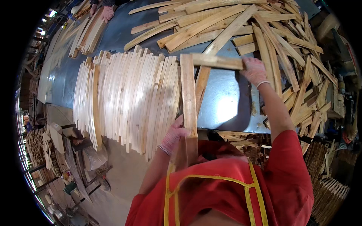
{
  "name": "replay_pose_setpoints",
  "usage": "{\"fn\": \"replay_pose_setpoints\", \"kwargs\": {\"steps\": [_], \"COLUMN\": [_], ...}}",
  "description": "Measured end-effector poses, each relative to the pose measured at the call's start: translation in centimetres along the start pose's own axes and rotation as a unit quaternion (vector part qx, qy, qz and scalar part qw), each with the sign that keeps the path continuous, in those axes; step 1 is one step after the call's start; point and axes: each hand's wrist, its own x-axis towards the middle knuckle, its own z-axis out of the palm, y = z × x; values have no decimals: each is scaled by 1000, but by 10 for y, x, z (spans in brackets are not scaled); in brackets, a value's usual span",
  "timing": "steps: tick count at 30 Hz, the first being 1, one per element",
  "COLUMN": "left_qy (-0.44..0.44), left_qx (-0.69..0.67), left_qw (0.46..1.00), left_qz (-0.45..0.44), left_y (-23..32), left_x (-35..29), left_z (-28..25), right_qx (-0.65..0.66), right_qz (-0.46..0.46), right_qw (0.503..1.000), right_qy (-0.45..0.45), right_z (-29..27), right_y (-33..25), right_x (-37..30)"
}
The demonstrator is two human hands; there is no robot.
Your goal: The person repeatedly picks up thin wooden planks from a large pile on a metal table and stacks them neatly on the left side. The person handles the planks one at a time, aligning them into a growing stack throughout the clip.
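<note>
Pretty dim workshop, honestly. The big blue-grey surface [117, 39] is shiny enough to throw back one fat white glare patch [226, 105]. Floor [122, 184] is a plain greyish tan. Bright slits of light [31, 182] run down the far left, a stand [71, 162] sits lower left, and stacked lumber [315, 162] fills the lower right.

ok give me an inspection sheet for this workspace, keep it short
surface: blue-grey table, bright glare
job's things: lengthwise board, crosswise board; pale strips in a row, left
clutter: jumbled boards, far side and right
grips: gloved; left grip on lengthwise board, right grip on crosswise board's right end
cables: nothing seen clearly
surroundings: co-worker's gloved hand on a bundle, far left; stacked wood, lower right
</note>
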Motion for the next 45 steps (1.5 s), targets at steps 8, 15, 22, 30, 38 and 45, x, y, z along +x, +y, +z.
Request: {"fn": "replay_pose_setpoints", "kwargs": {"steps": [8, 15, 22, 30, 38, 45], "left_qy": [142, 102, 170, 199, 269, 273], "left_qx": [154, 703, 602, 722, 787, 766], "left_qw": [974, 702, 769, 655, 523, 524], "left_qz": [81, 53, 130, 104, 188, 252], "left_y": [-38, -37, -57, -18, -12, -13], "left_x": [16, 13, 17, -35, 11, 16], "left_z": [-19, 84, 51, 27, 20, 17], "right_qx": [477, 797, 699, 618, 645, 260], "right_qz": [69, 264, 203, 217, 207, 49], "right_qw": [846, 540, 679, 740, 694, 923], "right_qy": [226, 57, -99, -152, -243, 278], "right_z": [-56, -73, 109, 59, 0, -196], "right_y": [8, -79, -119, -242, -200, 33], "right_x": [-35, -124, -181, -141, -110, 129]}}
